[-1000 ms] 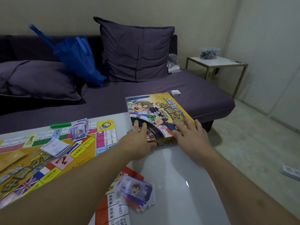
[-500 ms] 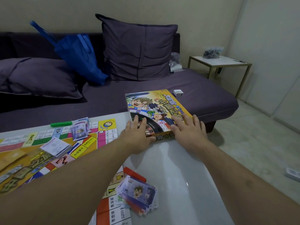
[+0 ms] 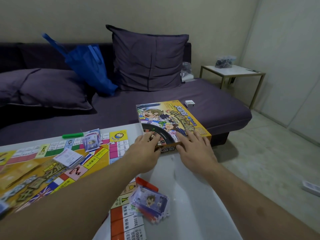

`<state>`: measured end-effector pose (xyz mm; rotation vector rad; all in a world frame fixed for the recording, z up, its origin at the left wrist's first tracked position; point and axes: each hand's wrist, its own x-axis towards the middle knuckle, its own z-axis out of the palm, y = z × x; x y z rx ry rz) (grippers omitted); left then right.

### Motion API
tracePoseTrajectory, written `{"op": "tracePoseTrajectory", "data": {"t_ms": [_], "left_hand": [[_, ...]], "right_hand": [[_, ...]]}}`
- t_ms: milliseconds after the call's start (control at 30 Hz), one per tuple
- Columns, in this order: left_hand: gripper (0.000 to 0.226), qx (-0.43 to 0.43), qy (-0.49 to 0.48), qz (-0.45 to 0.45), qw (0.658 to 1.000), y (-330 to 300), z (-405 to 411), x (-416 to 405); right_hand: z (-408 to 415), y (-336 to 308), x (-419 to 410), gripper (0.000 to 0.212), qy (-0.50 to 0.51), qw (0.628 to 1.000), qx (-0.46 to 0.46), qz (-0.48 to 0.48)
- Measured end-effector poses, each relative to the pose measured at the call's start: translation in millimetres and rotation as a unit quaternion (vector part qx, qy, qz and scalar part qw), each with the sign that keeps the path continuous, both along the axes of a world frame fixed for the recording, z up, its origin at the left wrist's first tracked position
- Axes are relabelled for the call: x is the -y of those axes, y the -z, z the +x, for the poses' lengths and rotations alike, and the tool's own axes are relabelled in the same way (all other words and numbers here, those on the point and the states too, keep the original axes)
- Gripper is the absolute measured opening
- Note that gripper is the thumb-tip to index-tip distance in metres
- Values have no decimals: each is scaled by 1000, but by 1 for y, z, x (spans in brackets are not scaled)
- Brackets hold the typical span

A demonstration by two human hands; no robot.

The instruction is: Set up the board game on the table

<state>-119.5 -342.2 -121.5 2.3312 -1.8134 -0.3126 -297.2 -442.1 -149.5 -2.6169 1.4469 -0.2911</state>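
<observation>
At frame centre, the left hand (image 3: 145,149) and right hand (image 3: 195,149) are lying flat, fingers spread, on the game box (image 3: 170,121), which is overhanging the table (image 3: 181,170) toward the sofa (image 3: 199,101).

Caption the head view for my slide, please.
Both hands press on the game box at the table corner, beside the unfolded board.

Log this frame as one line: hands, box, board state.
left hand: flat on game box near edge | right hand: flat on box | box: overhangs table far corner | game board: unfolded, cards on it
</observation>
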Motion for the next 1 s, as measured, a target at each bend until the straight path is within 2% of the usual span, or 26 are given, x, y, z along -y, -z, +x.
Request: {"op": "tracePoseTrajectory", "data": {"t_ms": [167, 333, 467, 600, 700, 767, 900, 1000], "left_hand": [[65, -35, 1, 7, 999, -5, -4, -6], [53, -73, -4, -84, 994, -32, 0, -30], [44, -80, -26, -144, 986, -64, 12, -80], [37, -76, -87, -182, 977, -84, 32, -164], [35, -49, -129, -188, 972, -90, 51, -244], [35, -34, -171, -189, 966, -85, 69, -303], [31, -10, -253, -172, 952, -59, 108, -419], [34, 6, -335, -163, 928, -42, 137, -492]], "right_hand": [[-2, -1, -6, 65, 4, 1000, -13, 5], [-3, -20, -23, 66, -16, 1000, 18, -8], [6, -55, -61, 55, -51, 995, 83, -27], [38, -86, -134, 48, -116, 982, 141, -39], [71, -96, -218, 25, -204, 962, 181, -22], [96, -96, -278, 26, -266, 944, 195, -6], [149, -75, -385, 21, -369, 915, 165, 18], [180, -63, -450, 19, -416, 898, 137, 37]]}}
